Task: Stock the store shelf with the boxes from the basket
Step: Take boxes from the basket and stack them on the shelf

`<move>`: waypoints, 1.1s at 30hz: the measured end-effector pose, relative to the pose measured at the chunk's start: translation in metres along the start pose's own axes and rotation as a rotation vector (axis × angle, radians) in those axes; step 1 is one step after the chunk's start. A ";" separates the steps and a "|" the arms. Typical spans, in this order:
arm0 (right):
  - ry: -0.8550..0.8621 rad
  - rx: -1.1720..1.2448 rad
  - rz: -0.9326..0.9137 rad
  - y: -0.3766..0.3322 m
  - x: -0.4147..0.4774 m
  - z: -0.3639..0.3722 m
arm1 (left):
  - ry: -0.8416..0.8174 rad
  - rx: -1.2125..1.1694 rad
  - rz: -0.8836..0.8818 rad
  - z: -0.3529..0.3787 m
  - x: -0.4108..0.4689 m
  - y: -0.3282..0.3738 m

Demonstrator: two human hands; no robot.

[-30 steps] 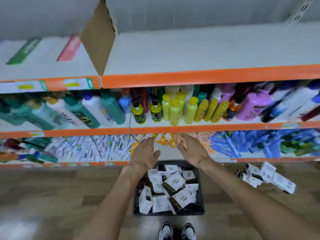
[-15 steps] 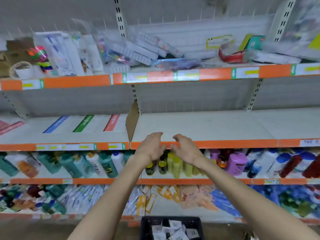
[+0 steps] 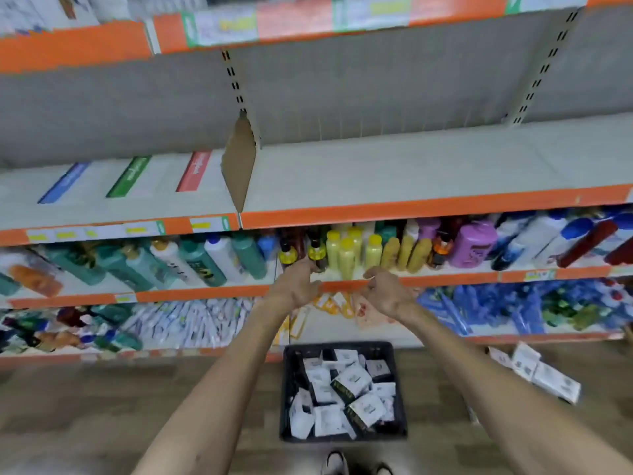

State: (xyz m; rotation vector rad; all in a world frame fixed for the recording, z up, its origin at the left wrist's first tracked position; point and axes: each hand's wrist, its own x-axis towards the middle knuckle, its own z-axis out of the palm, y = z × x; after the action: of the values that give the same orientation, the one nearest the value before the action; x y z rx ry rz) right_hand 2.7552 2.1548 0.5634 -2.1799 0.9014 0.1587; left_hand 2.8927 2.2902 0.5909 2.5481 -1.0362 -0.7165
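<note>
A black basket (image 3: 399, 389) stands on the floor in front of the shelving, filled with several small white and dark boxes (image 3: 349, 385). My left hand (image 3: 295, 287) and my right hand (image 3: 388, 291) hover side by side in front of the bottle shelf's orange edge, above the basket. Both hold nothing and their fingers are loosely curled and apart. A bare grey shelf (image 3: 428, 166) runs above the bottles, to the right of a cardboard divider (image 3: 239, 166).
Bottles (image 3: 346, 252) crowd the shelf at hand height. Tubes and packets fill the shelf below. A few white boxes (image 3: 534, 371) lie on the floor at the right. Blue, green and red flat boxes (image 3: 132, 176) lie left of the divider. My shoes (image 3: 337, 462) show below the basket.
My view tilted up to the higher shelves and has come back down, so the basket is in sight again. Both empty hands rose from just above the basket to bottle-shelf height.
</note>
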 end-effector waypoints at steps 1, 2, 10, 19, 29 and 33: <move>-0.040 0.003 0.040 0.015 0.005 0.020 | -0.059 0.012 -0.029 0.021 0.007 -0.015; -0.075 0.002 0.076 0.030 0.011 0.039 | -0.112 0.021 -0.057 0.043 0.015 -0.030; -0.196 -0.049 0.263 0.164 0.099 0.181 | -0.358 0.003 -0.207 0.222 0.096 -0.140; -0.312 0.000 0.375 0.318 0.197 0.345 | -0.493 -0.079 -0.263 0.428 0.177 -0.242; -0.577 0.141 0.719 0.458 0.184 0.478 | -0.600 -0.129 -0.387 0.594 0.194 -0.290; -0.554 0.306 0.758 0.476 0.179 0.494 | -0.524 -0.460 -0.593 0.607 0.206 -0.296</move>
State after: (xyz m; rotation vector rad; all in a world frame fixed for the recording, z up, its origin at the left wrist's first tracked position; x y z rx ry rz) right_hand 2.6584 2.1756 -0.1386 -1.3151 1.2643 0.8777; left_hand 2.8535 2.2983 -0.1139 2.2821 -0.1480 -1.6222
